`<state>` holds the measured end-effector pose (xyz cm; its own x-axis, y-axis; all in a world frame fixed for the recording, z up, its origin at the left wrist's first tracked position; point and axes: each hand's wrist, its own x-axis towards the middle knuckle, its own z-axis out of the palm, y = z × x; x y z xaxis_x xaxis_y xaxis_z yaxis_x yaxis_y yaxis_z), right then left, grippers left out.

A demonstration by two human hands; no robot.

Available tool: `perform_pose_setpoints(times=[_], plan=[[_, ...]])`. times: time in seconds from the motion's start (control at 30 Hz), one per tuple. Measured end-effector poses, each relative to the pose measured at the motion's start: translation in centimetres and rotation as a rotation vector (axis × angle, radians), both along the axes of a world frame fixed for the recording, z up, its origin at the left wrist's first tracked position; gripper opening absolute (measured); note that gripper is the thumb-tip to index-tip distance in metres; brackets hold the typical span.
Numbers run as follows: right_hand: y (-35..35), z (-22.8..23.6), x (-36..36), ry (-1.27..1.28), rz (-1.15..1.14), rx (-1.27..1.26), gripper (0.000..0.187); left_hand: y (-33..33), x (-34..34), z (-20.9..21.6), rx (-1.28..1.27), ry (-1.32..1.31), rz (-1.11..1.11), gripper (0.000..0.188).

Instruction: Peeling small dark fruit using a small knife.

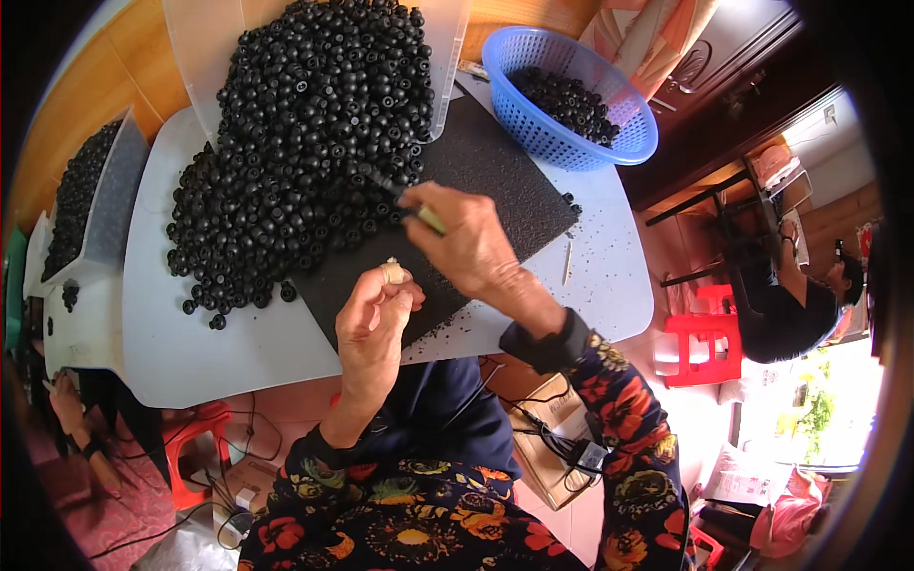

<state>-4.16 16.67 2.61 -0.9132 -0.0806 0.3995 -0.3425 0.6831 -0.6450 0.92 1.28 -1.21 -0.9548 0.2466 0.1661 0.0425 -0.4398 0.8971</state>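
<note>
My right hand (pixel 468 240) is wrapped round a slim knife-like tool (pixel 431 220) with a yellow-green part. Its grey, blade-like end reaches to the edge of a big heap of small round black parts (pixel 305 143), which have holes in them. My left hand (pixel 376 319) is closed just below and left of it, thumb against curled fingers, with a beige wrap on one fingertip. Whether anything is pinched there cannot be made out. Both hands are above a dark textured mat (pixel 505 171) on the pale table (pixel 219 366).
The heap spills from a tipped clear plastic bin (pixel 195 62). A blue basket (pixel 528 119) at the far right and a bin (pixel 105 195) at the left hold more black parts. A thin white stick (pixel 568 262) and black crumbs lie on the table. Other people sit left and right.
</note>
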Motion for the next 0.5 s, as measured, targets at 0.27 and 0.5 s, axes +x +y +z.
perform_pose_setpoints(times=[0.27,0.5], plan=[[-0.5,-0.5,-0.4,-0.04,-0.003,0.11,0.022,0.2,-0.1,0.4,-0.02,-0.025,0.005,0.015],[-0.4,0.9,4.5,-0.061,0.027,-0.151,0.025,0.4,-0.5,1.7,-0.078,-0.093,0.026,0.022]])
